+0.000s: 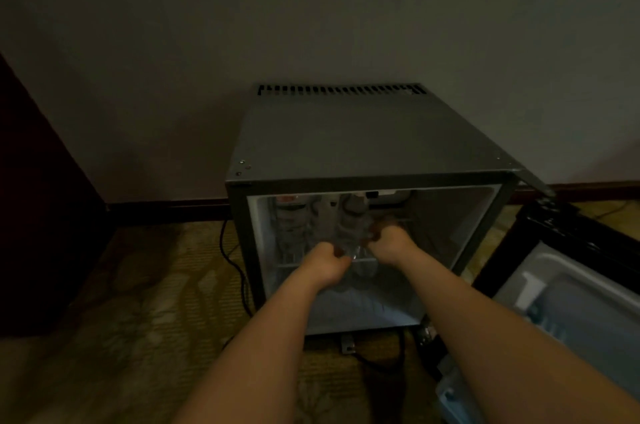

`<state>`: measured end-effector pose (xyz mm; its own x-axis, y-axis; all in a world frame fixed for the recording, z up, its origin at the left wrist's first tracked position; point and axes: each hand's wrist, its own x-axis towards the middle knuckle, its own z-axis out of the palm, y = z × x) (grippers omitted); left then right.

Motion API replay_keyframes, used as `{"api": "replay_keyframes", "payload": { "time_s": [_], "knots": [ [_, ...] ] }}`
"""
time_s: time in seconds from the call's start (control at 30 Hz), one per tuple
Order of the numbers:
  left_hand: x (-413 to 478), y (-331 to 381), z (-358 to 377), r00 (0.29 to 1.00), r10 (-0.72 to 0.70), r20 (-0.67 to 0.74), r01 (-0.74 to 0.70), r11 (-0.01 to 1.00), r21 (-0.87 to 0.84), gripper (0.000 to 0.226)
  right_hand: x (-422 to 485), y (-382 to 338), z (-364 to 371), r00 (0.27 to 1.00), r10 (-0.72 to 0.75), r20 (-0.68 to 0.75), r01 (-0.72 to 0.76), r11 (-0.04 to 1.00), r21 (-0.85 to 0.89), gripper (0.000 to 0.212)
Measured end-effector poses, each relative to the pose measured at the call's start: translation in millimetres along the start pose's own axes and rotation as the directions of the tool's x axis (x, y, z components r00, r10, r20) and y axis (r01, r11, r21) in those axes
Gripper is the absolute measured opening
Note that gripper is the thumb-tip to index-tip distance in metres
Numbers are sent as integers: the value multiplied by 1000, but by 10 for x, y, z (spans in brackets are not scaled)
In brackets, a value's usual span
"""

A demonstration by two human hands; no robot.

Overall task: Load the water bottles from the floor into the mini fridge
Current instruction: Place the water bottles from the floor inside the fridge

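Observation:
A dark grey mini fridge [363, 143] stands against the wall with its door [571, 292] swung open to the right. Both my arms reach inside. My left hand [323, 264] and my right hand [393, 243] are closed around a clear water bottle [351, 226] that lies on the wire shelf with its cap towards the back. Another clear water bottle [291, 222] lies on the same shelf to the left. The picture is dim and blurred, so my fingertips are hard to make out.
A black power cable [230, 250] runs down the fridge's left side onto the patterned carpet [138, 302]. A dark wooden cabinet [38, 201] stands at the far left. The open door blocks the floor at the right.

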<state>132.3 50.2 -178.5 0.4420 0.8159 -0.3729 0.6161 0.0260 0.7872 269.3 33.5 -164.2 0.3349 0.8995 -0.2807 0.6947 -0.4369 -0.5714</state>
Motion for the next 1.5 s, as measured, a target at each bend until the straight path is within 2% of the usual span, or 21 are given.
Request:
{"api": "replay_keyframes", "payload": {
  "time_s": [0.1, 0.17, 0.3, 0.4, 0.53, 0.63, 0.83, 1.03, 1.17, 1.27, 1.5],
  "knots": [
    [-220, 73, 43, 999, 9, 50, -13, 998, 66, 16, -279, 66, -62, 998, 10, 56, -8, 999, -40, 17],
    [-375, 116, 68, 996, -6, 84, -5, 992, 128, 15, -457, 89, -119, 996, 21, 86, -14, 997, -72, 16],
    [-668, 184, 134, 989, -31, 145, -4, 973, 231, 35, -820, 197, -242, 993, 35, 115, -18, 989, -144, 26],
    [-907, 267, 183, 984, -36, 176, -16, 958, 287, 37, -1129, 261, -341, 991, 39, 131, -20, 990, -142, 28],
    [-1234, 435, 205, 993, 8, 121, -47, 943, 329, 35, -1569, 279, -500, 991, 11, 136, 8, 991, -135, 28],
    [-1558, 601, 260, 995, 74, 65, -92, 934, 345, 37, -1916, 272, -637, 993, -24, 115, 39, 991, -130, 32],
    [-2245, 980, 429, 974, 166, 153, -216, 876, 432, 38, -2652, 286, -996, 992, -127, 27, 130, 971, -203, 34],
    [-2801, 1406, 707, 928, 298, 223, -372, 770, 519, 38, -3406, 590, -1423, 981, -172, -87, 148, 962, -232, 35],
    [-3167, 1685, 1223, 880, 371, 297, -475, 718, 509, 35, -3941, 1021, -1628, 983, -111, -143, 79, 974, -210, 40],
    [-3320, 1752, 1483, 863, 393, 319, -504, 718, 479, 39, -4168, 1230, -1709, 987, -78, -138, 51, 981, -188, 42],
    [-3611, 1730, 2588, 795, 357, 491, -564, 731, 383, 35, -4965, 2345, -1846, 969, 48, -244, -76, 991, -108, 39]
  ]
}}
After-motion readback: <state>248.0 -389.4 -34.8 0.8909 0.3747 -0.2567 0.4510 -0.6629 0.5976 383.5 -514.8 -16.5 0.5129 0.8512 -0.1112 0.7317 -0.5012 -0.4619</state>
